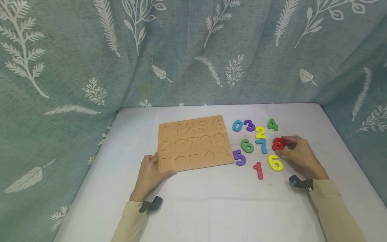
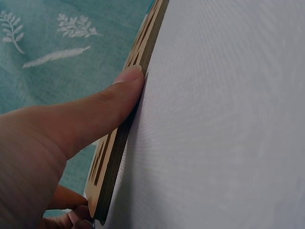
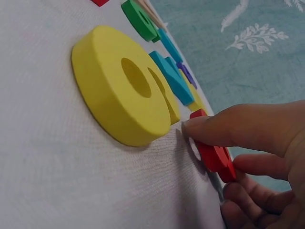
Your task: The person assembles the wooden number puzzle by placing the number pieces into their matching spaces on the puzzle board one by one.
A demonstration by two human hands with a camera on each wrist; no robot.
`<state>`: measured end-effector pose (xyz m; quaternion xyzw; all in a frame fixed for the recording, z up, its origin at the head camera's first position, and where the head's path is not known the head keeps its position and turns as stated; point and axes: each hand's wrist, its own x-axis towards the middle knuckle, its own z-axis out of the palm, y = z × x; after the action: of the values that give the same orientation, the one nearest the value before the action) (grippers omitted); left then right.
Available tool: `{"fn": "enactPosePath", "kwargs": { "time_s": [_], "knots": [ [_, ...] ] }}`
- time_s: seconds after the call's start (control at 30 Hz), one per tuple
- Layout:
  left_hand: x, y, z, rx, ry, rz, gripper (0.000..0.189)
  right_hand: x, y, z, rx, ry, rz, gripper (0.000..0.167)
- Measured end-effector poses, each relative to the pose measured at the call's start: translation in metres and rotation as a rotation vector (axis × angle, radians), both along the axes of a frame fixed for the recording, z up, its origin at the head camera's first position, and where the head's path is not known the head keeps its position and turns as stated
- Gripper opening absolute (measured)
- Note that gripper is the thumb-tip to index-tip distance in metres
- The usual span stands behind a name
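Note:
The wooden number board [image 1: 196,163], with number and shape outlines cut into it, lies left of the loose numbers. My left hand [image 1: 151,174] grips its near left corner, and the left wrist view shows the thumb [image 2: 112,98] along the board's front edge [image 2: 116,167]. On the right, my right hand [image 1: 299,153] pinches the red number 8 [image 1: 278,144] between thumb and fingers. The right wrist view has this red 8 [image 3: 217,155] tilted between them. Close in front of that hand lies the yellow number 6 [image 1: 275,163], large in the right wrist view.
Around the red 8 lie a blue 7 [image 1: 261,146], a yellow 2 [image 1: 260,132], a green 4 [image 1: 272,124] and a red 1 [image 1: 258,170]. Nearer the board are a green 6 [image 1: 247,146], a purple 5 [image 1: 239,158], a blue 0 [image 1: 237,126] and a purple 3 [image 1: 249,125].

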<state>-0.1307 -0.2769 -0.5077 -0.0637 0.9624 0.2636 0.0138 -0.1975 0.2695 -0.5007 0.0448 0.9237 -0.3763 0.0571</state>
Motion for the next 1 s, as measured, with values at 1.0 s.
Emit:
{"fn": "enactPosePath", "kwargs": {
  "time_s": [1.0],
  "knots": [
    [0.002,0.002,0.004,-0.001,0.003,0.005,0.126,0.0,-0.018,0.036,-0.043,0.083,0.096,0.069]
  ]
}}
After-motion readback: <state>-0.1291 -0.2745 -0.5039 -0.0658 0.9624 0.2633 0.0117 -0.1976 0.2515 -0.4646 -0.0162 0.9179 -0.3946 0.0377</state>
